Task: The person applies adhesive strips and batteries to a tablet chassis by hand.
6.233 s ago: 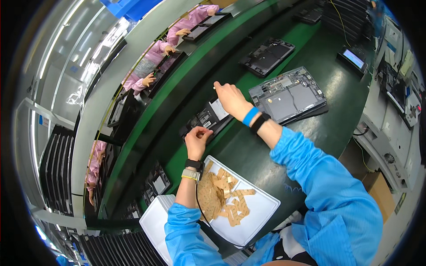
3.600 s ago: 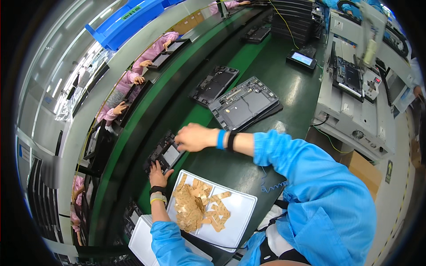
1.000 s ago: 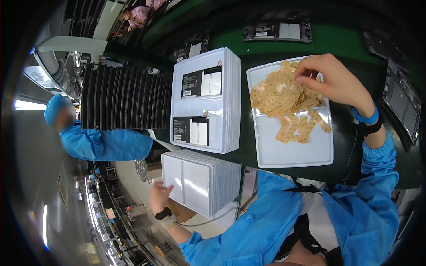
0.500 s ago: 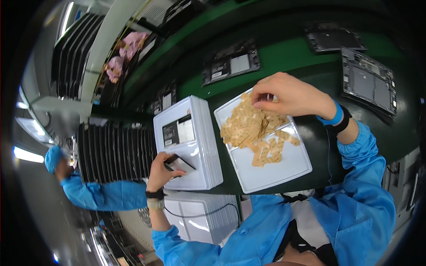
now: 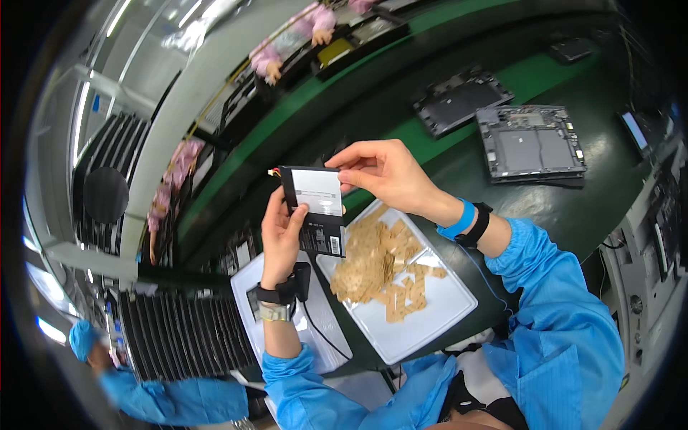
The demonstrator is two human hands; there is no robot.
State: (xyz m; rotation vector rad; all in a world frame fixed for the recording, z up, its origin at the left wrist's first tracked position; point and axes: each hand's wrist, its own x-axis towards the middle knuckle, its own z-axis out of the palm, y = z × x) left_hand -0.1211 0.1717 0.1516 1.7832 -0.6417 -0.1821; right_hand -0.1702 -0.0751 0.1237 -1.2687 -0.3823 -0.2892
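Grasping the black battery pack (image 5: 319,213), your left hand (image 5: 279,233) lays its thumb across the face, likely steadying it mid-air for your right hand (image 5: 390,175), whose fingertips meet the upper right corner, pinching or not I cannot tell. Below, 1 white tray (image 5: 430,322) holds tan strips (image 5: 369,261), probably for easy reach.

Flat rectangular battery pack (image 5: 320,228): black, with whitish-silver panel (image 5: 312,183) and black-and-white striped barcode (image 5: 335,246). Thin wires (image 5: 276,173) at its corner: reddish, pale tip. Small paper strips (image 5: 367,266): tan, faint darker marks. Shallow rectangular plastic tray (image 5: 401,337): plain white. Loose cloth sleeve (image 5: 552,287): bright blue, fine lines. Narrow wristbands: one blue (image 5: 462,219), one black (image 5: 478,226). Flat tabletop (image 5: 527,215): dark green, brighter green strip (image 5: 527,80). Open rectangular device shell (image 5: 532,147): dark grey, lighter grey panels. Co-worker's cloth sleeve (image 5: 313,21): pink. Stacked ridged trays (image 5: 186,333): black.
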